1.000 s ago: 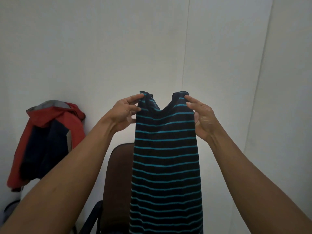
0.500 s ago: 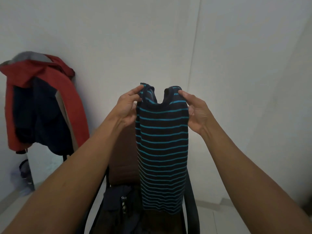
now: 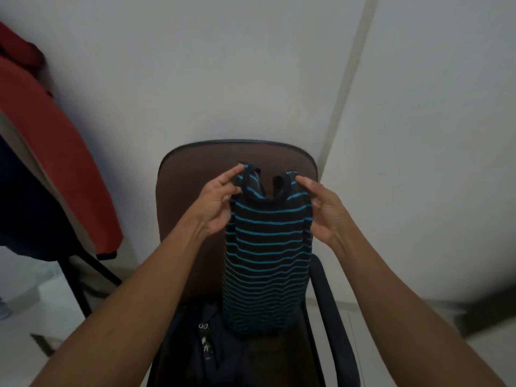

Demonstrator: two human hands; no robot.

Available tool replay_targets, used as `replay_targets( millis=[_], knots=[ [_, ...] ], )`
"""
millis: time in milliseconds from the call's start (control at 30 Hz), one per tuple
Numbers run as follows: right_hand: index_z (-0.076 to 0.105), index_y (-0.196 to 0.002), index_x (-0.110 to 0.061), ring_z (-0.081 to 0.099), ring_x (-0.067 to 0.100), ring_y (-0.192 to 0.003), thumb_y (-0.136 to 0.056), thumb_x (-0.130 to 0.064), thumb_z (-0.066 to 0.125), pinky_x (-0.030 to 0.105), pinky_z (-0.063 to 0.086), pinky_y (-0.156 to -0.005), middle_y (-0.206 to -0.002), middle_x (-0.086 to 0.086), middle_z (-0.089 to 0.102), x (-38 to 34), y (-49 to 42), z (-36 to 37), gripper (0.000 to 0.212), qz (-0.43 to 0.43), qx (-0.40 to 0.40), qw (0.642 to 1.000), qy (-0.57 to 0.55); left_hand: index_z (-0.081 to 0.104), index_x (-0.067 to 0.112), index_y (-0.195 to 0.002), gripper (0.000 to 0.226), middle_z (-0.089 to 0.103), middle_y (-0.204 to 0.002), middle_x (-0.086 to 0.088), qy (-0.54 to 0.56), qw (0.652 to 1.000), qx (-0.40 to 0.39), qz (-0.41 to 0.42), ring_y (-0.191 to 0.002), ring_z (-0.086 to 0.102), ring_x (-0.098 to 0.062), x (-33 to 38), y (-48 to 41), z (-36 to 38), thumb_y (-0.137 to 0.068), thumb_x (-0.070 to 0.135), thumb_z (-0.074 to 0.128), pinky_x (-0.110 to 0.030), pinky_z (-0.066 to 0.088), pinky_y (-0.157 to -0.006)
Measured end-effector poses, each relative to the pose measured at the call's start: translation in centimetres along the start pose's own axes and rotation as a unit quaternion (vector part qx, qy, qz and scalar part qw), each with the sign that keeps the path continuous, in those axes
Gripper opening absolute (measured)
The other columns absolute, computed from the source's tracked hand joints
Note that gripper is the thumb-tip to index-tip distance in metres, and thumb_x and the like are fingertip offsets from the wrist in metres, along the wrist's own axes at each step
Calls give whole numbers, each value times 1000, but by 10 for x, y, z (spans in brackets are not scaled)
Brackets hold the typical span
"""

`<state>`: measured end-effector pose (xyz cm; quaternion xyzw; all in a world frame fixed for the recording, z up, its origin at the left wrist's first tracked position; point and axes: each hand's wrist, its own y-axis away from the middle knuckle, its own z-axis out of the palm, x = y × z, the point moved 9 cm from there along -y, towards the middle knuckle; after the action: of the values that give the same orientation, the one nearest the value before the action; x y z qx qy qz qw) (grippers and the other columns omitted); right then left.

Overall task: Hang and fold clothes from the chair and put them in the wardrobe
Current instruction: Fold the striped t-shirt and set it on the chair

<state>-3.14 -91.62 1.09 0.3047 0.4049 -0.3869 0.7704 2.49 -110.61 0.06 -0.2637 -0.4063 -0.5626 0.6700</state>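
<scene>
Both hands, left hand [image 3: 216,205] and right hand [image 3: 324,209], pinch the striped top [image 3: 268,247] by its shoulders, chair [image 3: 195,163] just behind.

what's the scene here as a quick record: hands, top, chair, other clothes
left hand: pinches one shoulder of the striped top
right hand: pinches the other shoulder
striped top: held up, hanging before the chair back
chair: brown back, dark clothes on its seat
red jacket: hangs at far left
</scene>
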Motion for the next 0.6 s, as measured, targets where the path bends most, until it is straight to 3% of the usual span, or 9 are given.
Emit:
replay_targets(
  millis=[100, 333, 467, 600],
  knots=[
    [80, -77, -14, 72, 21, -76, -81, -22, 65, 32, 60, -76, -82, 8, 76, 24, -8, 4, 18, 21, -13, 1000, -14, 62, 14, -124, 50, 72, -105, -10, 23, 999, -9, -31, -86, 70, -19, -22, -13, -15, -85, -13, 47, -30, 58, -78],
    [71, -86, -7, 70, 24, -73, -77, -35, 70, 31, 58, -63, -83, 11, 73, 90, 3, -4, 30, 85, 8, 996, -29, 61, 13, -127, 54, 66, -121, -12, 49, 993, 24, -106, -109, 59, -28, -80, 12, -41, -74, 0, 59, -42, 39, -108],
    [72, -78, -7, 69, 26, -75, -78, -40, 71, 34, 56, -68, -85, 13, 72, 141, 39, -26, 33, 124, 27, 990, -57, 60, 13, -128, 44, 72, -111, -12, 53, 987, 71, -138, -100, 67, -27, -132, 56, -60, -87, 4, 50, -42, 53, -91],
    [71, -81, -6, 68, 28, -75, -83, -47, 67, 36, 54, -71, -86, 15, 72, 210, 96, -57, 41, 190, 51, 977, -85, 62, 15, -128, 35, 69, -118, -17, 75, 973, 117, -186, -107, 65, -33, -203, 122, -83, -98, 11, 47, -46, 53, -91]
  ],
)
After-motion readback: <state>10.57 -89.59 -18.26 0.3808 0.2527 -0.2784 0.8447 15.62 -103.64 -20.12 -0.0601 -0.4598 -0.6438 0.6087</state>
